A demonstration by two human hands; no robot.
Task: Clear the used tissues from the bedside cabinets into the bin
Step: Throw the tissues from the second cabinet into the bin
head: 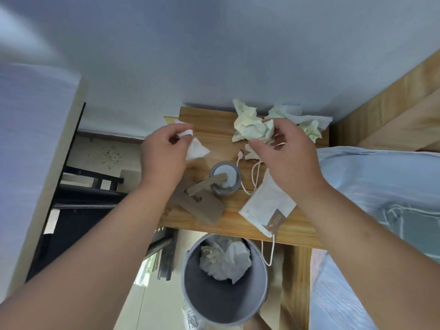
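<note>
Your right hand (287, 151) is hiding part of the crumpled yellowish tissue (251, 128) it is gripping, while your left hand (163, 152) is pinching a white tissue (196, 150).

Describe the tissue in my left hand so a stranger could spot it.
Find the wooden bedside cabinet. Above its left side, the left hand pinches a small tissue. It is white, while the bigger crumpled wad at the right hand looks yellowish.

No legible text. Brown card (210, 209) on tabletop (214, 126): dark printed mark, blurred, unreadable. White drawstring pouch (263, 202): brown label (274, 221) bearing pale characters, too small to read.
</note>
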